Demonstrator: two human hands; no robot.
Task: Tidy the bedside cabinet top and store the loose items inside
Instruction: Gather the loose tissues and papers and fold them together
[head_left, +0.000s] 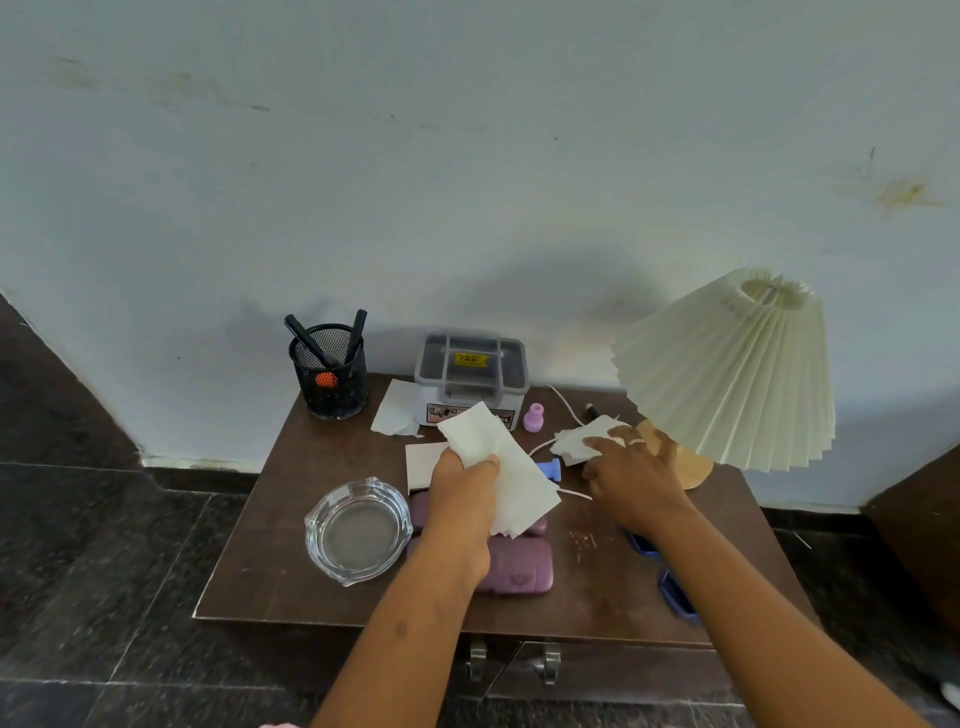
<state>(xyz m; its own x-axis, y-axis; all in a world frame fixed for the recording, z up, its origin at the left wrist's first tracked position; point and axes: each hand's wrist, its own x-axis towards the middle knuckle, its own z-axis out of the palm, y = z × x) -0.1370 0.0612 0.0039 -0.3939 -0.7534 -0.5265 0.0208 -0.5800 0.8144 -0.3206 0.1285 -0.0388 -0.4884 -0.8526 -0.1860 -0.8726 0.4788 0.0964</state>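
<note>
My left hand (464, 488) grips a stack of white tissues (506, 467) above the middle of the brown cabinet top (291, 561). My right hand (631, 475) rests its fingers on another crumpled tissue (576, 441) near the lamp base; whether it grips the tissue I cannot tell. More loose tissues lie at the back (397, 410) and under my left hand (423, 462). A purple case (519, 569) lies partly hidden below my left wrist. A small pink bottle (533, 417) and a blue item (550, 466) lie between my hands.
A glass ashtray (357, 530) sits front left. A black mesh pen holder (332, 371) and a grey lidded box (471, 379) stand at the back. A pleated lamp (732, 369) fills the right side, with its white cord (563, 402). Blue items (675, 597) lie under my right forearm. Cabinet door handles (478, 660) show below.
</note>
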